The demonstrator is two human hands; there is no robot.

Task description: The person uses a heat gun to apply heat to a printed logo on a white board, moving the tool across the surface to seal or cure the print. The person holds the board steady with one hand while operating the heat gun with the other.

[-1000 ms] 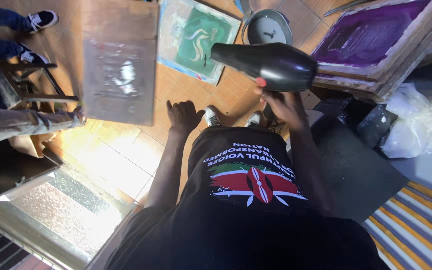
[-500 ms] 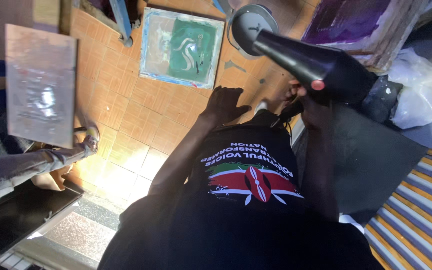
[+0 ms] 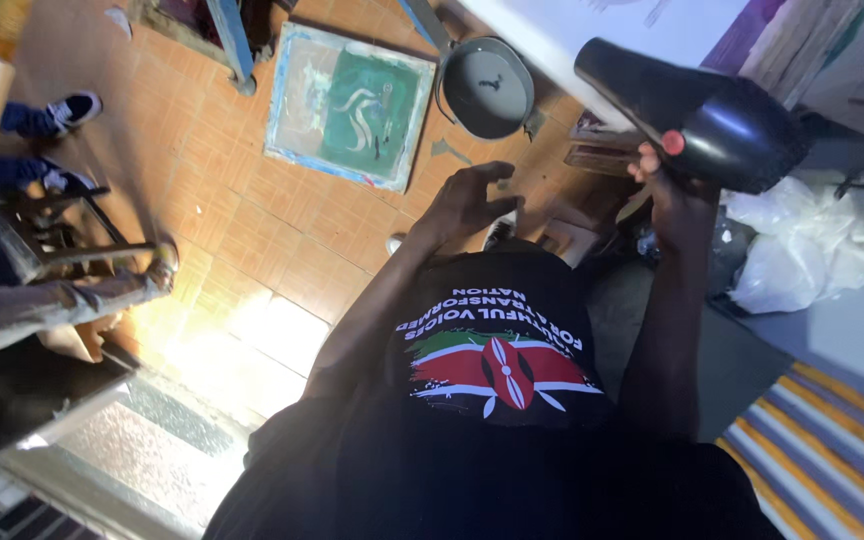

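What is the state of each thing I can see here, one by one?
Black hair dryer: held up in the right hand, nozzle pointing up-left.
Left hand: empty, fingers spread.
Printing screen frame: lying flat on the tiled floor.
Grey round pan: on the floor, looks empty.
White plastic bag: crumpled.

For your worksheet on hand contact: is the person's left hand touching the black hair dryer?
Apart. The head view shows the left hand spread open in the air, with bare tiled floor visible between it and the hair dryer, which only the right hand grips.
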